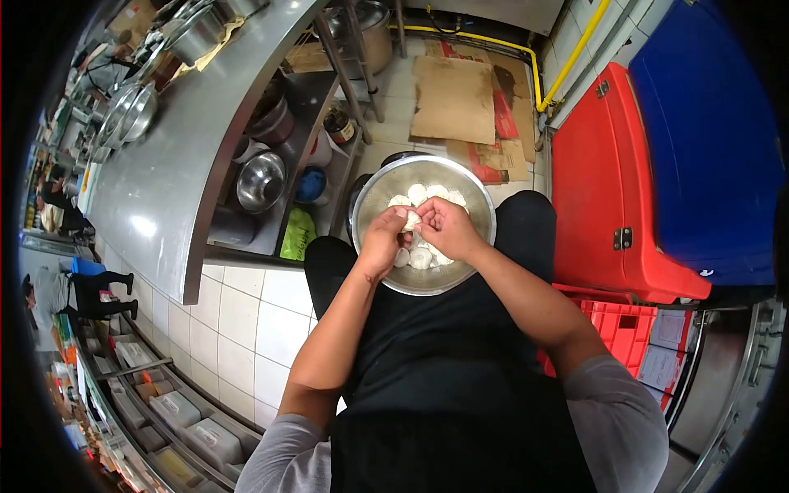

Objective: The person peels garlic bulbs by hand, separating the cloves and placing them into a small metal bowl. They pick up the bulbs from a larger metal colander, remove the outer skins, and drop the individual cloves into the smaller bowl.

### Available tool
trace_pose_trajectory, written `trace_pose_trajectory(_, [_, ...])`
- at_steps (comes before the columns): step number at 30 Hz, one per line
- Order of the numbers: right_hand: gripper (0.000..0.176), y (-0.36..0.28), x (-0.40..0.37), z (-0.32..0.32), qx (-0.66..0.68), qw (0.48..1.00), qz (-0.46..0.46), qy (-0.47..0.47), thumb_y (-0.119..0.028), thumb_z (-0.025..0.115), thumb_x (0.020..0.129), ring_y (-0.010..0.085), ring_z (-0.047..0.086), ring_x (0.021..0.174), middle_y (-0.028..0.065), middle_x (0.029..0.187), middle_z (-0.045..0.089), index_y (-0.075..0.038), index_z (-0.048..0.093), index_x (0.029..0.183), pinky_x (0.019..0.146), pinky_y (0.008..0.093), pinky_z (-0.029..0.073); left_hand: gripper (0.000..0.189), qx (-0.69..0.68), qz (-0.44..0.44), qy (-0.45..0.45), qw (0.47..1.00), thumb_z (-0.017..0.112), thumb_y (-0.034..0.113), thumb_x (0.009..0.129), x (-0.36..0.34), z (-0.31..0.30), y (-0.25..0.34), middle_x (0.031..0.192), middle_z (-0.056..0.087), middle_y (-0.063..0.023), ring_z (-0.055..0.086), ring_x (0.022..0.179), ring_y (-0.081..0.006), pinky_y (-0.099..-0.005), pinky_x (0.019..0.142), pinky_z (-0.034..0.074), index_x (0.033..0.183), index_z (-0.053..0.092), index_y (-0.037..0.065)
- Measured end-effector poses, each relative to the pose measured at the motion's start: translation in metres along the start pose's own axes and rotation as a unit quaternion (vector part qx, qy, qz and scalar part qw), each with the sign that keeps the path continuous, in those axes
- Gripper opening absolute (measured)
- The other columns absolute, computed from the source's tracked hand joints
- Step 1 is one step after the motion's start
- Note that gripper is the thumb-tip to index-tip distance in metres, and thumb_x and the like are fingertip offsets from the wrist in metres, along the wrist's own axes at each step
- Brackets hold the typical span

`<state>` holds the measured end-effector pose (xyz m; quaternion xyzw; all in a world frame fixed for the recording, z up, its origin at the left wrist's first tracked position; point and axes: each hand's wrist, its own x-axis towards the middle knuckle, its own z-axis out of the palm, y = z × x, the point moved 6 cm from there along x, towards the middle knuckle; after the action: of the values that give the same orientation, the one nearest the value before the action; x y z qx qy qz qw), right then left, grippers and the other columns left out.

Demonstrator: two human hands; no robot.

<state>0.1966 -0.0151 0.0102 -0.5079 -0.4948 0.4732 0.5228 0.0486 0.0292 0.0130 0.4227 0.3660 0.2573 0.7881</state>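
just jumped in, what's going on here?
A seated person has a metal bowl between their knees and is working over it with both bare hands. The left hand and right hand meet above the bowl, fingers closed on one small whitish piece. More whitish, roundish pieces lie in the bowl below; what they are made of isn't clear. A steel counter stands off to the left.
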Motion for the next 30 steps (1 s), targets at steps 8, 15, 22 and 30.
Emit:
trace_pose_trajectory(8, [0.018, 0.006, 0.006, -0.003, -0.025, 1.0, 0.001, 0.005, 0.0, 0.073, 0.095, 0.0018, 0.05, 0.068, -0.0041, 0.082, 0.058, -0.003, 0.064, 0.111, 0.06, 0.0214, 0.043, 0.031, 0.021, 0.019, 0.01, 1.0, 0.053, 0.027, 0.113, 0.001, 0.003, 0.005, 0.1, 0.069, -0.0004, 0.058, 0.078, -0.0076, -0.0252, 0.071, 0.048, 0.13, 0.067, 0.003])
trace_pose_trajectory(15, [0.03, 0.017, 0.002, 0.006, 0.333, 0.911, 0.237, -0.054, -0.038, 0.052, 0.11, 0.0165, 0.058, 0.076, 0.0058, 0.101, 0.067, -0.013, 0.063, 0.122, 0.069, 0.0352, 0.05, 0.062, 0.311, 0.084, -0.057, 0.945, 0.067, 0.014, 0.104, -0.011, 0.007, 0.017, 0.111, 0.073, -0.012, 0.072, 0.093, -0.017, -0.03, 0.084, 0.056, 0.16, 0.045, -0.002])
trace_pose_trajectory(22, [0.024, 0.021, -0.005, 0.001, 0.326, 0.899, 0.272, -0.106, -0.03, 0.053, 0.107, 0.016, 0.054, 0.07, 0.009, 0.101, 0.068, -0.01, 0.063, 0.111, 0.064, 0.0343, 0.045, 0.019, 0.628, 0.28, 0.033, 0.725, 0.074, 0.004, 0.087, -0.14, 0.044, 0.221, 0.089, 0.076, -0.0173, 0.075, 0.075, -0.031, -0.0417, 0.072, 0.059, 0.105, 0.078, 0.005])
trace_pose_trajectory(30, [0.02, 0.016, 0.006, 0.007, 0.303, 0.919, 0.238, -0.08, -0.016, 0.054, 0.102, 0.0191, 0.058, 0.08, 0.0117, 0.112, 0.068, -0.006, 0.062, 0.117, 0.074, 0.0372, 0.052, 0.089, 0.718, 0.154, 0.451, 0.507, 0.087, 0.037, 0.085, -0.072, -0.288, 0.486, 0.121, 0.074, -0.0289, 0.072, 0.115, -0.0439, -0.0477, 0.098, 0.057, 0.157, 0.045, 0.006])
